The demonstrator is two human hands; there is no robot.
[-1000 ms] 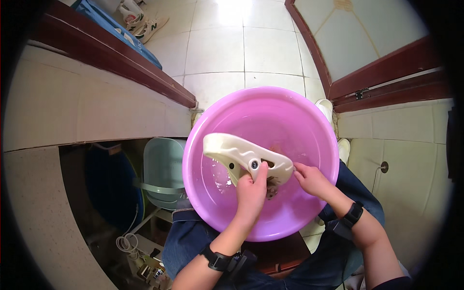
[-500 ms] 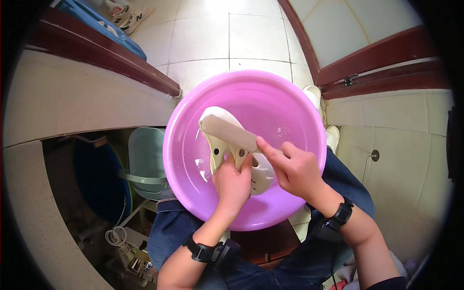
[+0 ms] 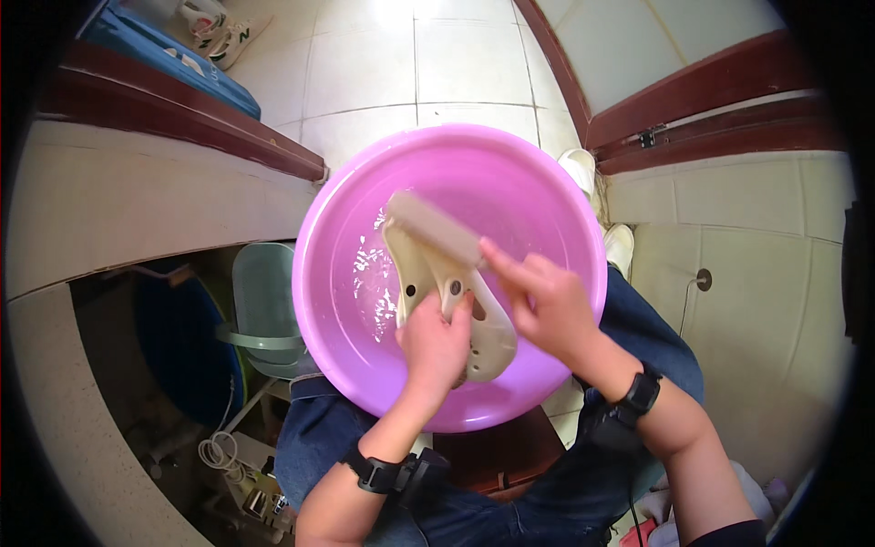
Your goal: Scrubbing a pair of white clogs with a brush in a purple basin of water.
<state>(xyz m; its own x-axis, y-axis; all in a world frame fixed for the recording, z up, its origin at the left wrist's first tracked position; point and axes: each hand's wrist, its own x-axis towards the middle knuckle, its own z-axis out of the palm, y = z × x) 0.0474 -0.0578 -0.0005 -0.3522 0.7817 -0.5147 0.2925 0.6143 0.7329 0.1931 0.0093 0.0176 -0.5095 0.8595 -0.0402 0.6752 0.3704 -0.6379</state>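
Observation:
A cream clog (image 3: 492, 345) with round holes in its toe is held tilted over the inside of a pink basin (image 3: 308, 273). My left hand (image 3: 434, 342) is closed round the middle of the clog, near its strap rivets. In my right hand (image 3: 547, 305) is a grey, flat-backed brush (image 3: 436, 228), its index finger stretched along the back. The brush lies across the heel end of the clog and hides part of it. Bristles cannot be seen from above. Shiny wet spots show on the basin's inside, left of the clog.
Left of the basin, a pale green bucket (image 3: 264, 305) stands by a dark recess with a white coiled cord (image 3: 219, 449). White shoes (image 3: 620, 248) show at the basin's right edge. A dark red door frame (image 3: 720, 109) and white tiles (image 3: 469, 68) lie beyond.
The clog has tipped, so more of its toe top shows and less of its inside. The brush has shifted slightly over the heel. More shiny wet spots show at the left.

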